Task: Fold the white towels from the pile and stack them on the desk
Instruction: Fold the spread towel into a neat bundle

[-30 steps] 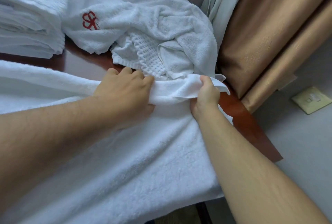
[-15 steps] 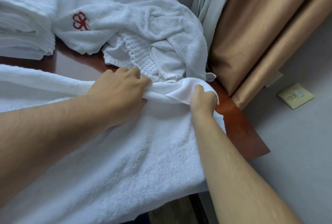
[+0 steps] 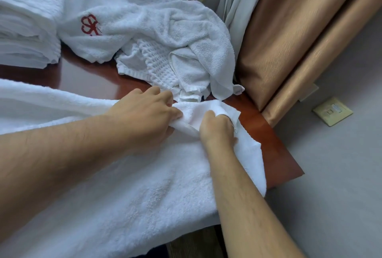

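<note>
The left hand (image 3: 144,113) and right hand (image 3: 217,127) both grip the white towel's (image 3: 124,195) corner; the unfolded pile (image 3: 175,36) lies at 12 o'clock.

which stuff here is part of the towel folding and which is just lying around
Part of the job:
- spread towel, gripped at its far edge by left hand and right hand
- unfolded pile
- folded stack
- desk

Just lying about:
- curtain
- wall socket

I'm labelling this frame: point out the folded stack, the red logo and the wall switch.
folded stack (image 3: 26,30), head view, its top layers
red logo (image 3: 90,25), head view, its middle
wall switch (image 3: 332,111), head view, its plate
</note>
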The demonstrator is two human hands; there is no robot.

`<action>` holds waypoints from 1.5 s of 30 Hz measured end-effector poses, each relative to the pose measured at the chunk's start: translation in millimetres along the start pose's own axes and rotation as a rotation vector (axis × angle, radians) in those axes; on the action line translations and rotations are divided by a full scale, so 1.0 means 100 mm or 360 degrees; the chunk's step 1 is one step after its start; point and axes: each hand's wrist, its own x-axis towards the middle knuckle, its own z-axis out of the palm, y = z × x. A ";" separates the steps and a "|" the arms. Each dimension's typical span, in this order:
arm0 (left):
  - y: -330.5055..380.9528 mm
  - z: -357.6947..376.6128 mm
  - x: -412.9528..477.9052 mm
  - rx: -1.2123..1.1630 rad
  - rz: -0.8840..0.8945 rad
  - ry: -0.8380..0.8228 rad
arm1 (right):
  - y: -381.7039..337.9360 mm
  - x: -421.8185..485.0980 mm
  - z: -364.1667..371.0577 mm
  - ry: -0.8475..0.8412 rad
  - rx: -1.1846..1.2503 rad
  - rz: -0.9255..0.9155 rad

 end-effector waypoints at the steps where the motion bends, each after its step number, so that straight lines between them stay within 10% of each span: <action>1: 0.01 0.00 0.00 0.0016 0.0005 -0.0006 | 0.05 0.05 -0.04 -0.0033 -0.0105 0.0067; 14: 0.01 0.01 -0.04 0.0060 0.0005 -0.0005 | 0.50 0.31 -0.43 0.0357 -0.0101 -0.0079; 20: 0.05 -0.09 -0.02 -0.0034 0.0079 0.0334 | 0.17 0.38 -0.29 0.0118 0.1046 0.0197; 25: 0.20 -0.21 -0.08 -0.0146 0.0129 0.0439 | 0.23 0.25 -0.19 0.0268 0.1273 0.0002; 31: 0.20 -0.12 -0.09 -0.0079 0.0287 0.0058 | 0.44 0.30 -0.36 0.0428 0.0849 -0.0018; 45: 0.19 -0.10 -0.11 0.0060 0.0287 0.0088 | 0.65 0.26 -0.47 0.0662 0.0428 0.0014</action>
